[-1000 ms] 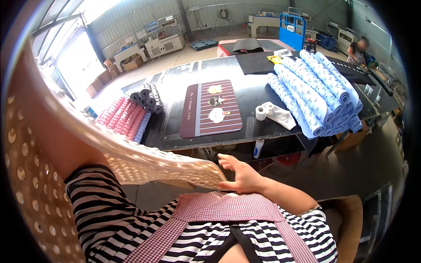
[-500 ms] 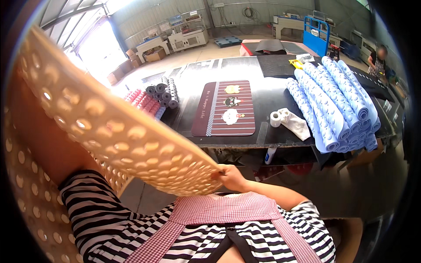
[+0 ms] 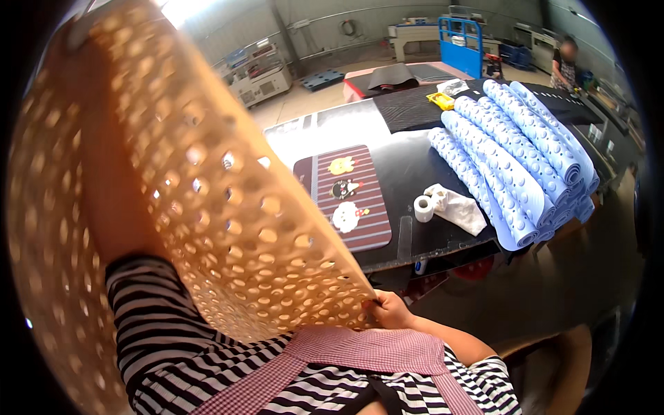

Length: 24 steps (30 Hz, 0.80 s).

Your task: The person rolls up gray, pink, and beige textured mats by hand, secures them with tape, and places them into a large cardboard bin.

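Swung up higher, the tan mat (image 3: 259, 238) hangs near left of the tabletop (image 3: 404, 166), right grip (image 3: 391, 310) pinching its edge, left grip (image 3: 77, 33) too blurred to tell, seemingly light, floppy, best held by corners.

Black table (image 3: 406, 169), striped mat (image 3: 373, 207) lying flat on it; right of striped mat, white roll (image 3: 422, 214) and crumpled white cloth (image 3: 458, 210) side by side, farther right a pile of blue bubbled rolls (image 3: 508, 173); beyond striped mat, off to its right, black ribbed sheet (image 3: 404, 113)
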Motion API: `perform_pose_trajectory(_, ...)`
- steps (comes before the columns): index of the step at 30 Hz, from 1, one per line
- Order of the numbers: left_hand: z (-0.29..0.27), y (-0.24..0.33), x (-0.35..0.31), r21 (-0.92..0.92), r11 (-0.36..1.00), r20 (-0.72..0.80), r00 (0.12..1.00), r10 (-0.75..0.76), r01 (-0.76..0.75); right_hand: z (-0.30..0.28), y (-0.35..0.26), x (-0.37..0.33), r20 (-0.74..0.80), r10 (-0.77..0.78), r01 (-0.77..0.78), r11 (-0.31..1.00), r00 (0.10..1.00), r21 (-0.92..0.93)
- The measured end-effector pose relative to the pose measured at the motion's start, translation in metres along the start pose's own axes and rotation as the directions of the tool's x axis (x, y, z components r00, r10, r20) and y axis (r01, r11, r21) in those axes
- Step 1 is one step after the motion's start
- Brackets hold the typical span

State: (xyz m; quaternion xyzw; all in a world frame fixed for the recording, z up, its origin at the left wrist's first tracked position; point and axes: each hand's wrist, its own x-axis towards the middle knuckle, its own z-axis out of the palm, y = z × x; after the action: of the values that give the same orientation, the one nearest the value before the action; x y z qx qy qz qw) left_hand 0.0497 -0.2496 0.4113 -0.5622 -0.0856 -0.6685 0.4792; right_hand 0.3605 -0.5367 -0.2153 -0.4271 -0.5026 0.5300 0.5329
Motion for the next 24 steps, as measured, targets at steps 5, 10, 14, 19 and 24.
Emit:
perform_pose_trajectory(5,0.227,0.029,-0.165,-0.04,0.976,0.456,0.873,-0.174,0.216,-0.039,-0.038,0.085,-0.219,0.12,-0.065,0.968,0.968,0.241)
perform_pose_trajectory(10,0.278,0.14,-0.436,0.091,0.934,0.986,0.098,-0.132,0.346,-0.122,-0.005,0.159,-0.646,0.024,-0.268,0.921,0.763,-0.283)
perform_pose_trajectory(14,0.152,0.175,-0.637,0.173,0.945,0.846,-0.533,0.001,0.277,-0.15,0.036,0.185,-0.741,0.156,-0.615,0.68,0.653,-0.398)
perform_pose_trajectory(19,-0.036,0.203,-0.691,0.546,0.689,0.776,-0.597,-0.202,0.476,-0.138,0.045,0.165,-0.77,0.123,-0.69,0.547,0.626,-0.474)
perform_pose_trajectory(24,-0.09,0.173,-0.707,0.744,0.468,0.661,-0.624,-0.417,0.477,-0.136,0.07,0.15,-0.79,0.02,-0.677,0.529,0.613,-0.512)
